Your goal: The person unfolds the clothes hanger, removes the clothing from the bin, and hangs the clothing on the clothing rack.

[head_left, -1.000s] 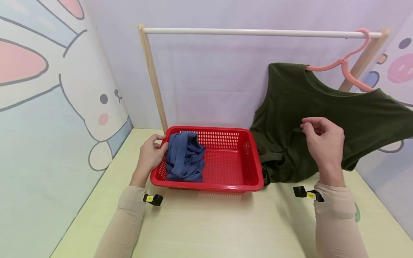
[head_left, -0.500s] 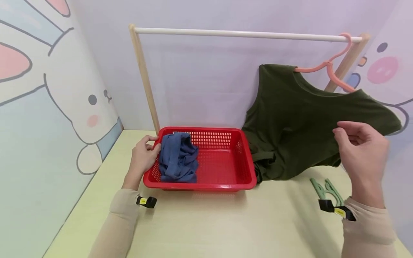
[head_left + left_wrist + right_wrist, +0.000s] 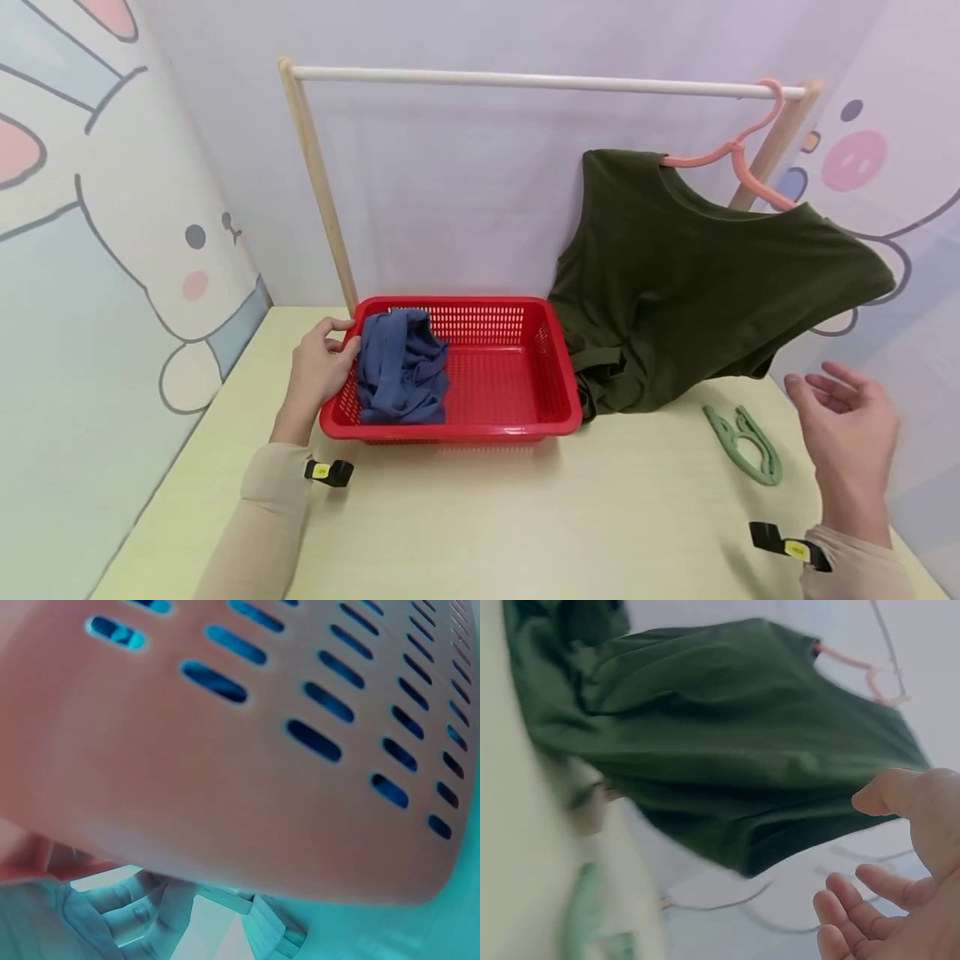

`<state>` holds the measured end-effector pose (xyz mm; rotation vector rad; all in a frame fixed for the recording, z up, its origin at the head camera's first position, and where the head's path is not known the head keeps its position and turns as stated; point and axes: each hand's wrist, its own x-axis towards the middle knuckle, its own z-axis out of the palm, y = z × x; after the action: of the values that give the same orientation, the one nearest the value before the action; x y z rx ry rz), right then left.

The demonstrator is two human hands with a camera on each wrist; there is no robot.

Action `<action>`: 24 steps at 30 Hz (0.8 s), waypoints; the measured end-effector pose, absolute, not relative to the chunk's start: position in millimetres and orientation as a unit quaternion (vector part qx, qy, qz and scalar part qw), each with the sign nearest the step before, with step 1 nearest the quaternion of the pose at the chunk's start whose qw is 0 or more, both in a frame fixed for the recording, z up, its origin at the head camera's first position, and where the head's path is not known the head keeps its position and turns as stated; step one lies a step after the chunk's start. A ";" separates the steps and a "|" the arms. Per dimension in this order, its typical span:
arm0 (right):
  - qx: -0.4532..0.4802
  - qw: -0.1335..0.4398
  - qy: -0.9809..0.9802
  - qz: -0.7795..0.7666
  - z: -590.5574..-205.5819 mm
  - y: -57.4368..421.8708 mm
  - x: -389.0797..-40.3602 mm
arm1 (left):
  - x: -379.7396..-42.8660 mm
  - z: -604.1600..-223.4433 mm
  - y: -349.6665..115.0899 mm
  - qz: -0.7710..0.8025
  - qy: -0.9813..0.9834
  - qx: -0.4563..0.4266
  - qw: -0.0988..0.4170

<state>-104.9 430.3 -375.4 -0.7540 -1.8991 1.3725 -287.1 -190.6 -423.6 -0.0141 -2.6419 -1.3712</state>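
Note:
My left hand (image 3: pixel 318 367) grips the left rim of a red plastic basket (image 3: pixel 465 432), thumb over the edge. The basket's slotted wall (image 3: pixel 187 765) fills most of the left wrist view. Inside, on the left, lies a crumpled blue garment (image 3: pixel 401 367). My right hand (image 3: pixel 851 425) is raised at the right, fingers loosely bent and holding nothing. Close to it on the table is a green folding hanger (image 3: pixel 767 477). A dark green sleeveless top (image 3: pixel 690 258) hangs askew from a pink hanger (image 3: pixel 765 193), its lower part bunched beside the basket.
A clothes rack with a white rod (image 3: pixel 525 81) and wooden posts (image 3: pixel 318 179) stands along the back, the pink hanger hooked near its right end. Walls with cartoon animals flank the pale table (image 3: pixel 480 525).
My right hand has moved from in front of the green top to the right and down, uncovering the green hanger. The view has turned right. My left hand stays on the basket rim.

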 end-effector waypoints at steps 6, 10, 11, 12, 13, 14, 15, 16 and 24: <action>-0.305 0.225 -0.794 0.475 -409.9 439.5 -106.7 | -287.1 -425.6 -190.4 -0.459 -0.885 0.003 0.075; -0.280 0.173 -0.843 0.425 -424.8 443.6 -113.8 | -287.2 -423.2 -189.0 -0.456 -0.886 0.007 0.084; -0.273 0.163 -0.851 0.418 -427.8 444.5 -115.4 | -287.2 -423.0 -188.5 -0.455 -0.886 0.006 0.085; -0.268 0.155 -0.856 0.415 -430.8 445.5 -116.7 | -287.2 -423.0 -187.8 -0.455 -0.886 0.005 0.086; -0.263 0.147 -0.859 0.415 -433.0 446.1 -118.7 | -287.5 -422.3 -187.4 -0.455 -0.886 0.004 0.088; -0.259 0.141 -0.861 0.415 -435.1 446.5 -120.5 | -288.2 -422.1 -187.2 -0.454 -0.887 0.003 0.089; -0.256 0.134 -0.864 0.412 -437.0 447.4 -122.0 | -288.6 -421.8 -186.9 -0.454 -0.887 0.002 0.089; -0.254 0.128 -0.869 0.405 -439.0 448.2 -123.2 | -288.6 -421.8 -186.7 -0.453 -0.887 0.001 0.089; -0.295 0.045 -0.903 0.309 -452.3 447.5 -128.7 | -288.1 -423.5 -189.1 -0.456 -0.885 0.007 0.086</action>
<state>-128.7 447.5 -452.3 -0.9028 -2.7585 0.9443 -288.1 -189.1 -423.5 0.0199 -2.6386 -1.3603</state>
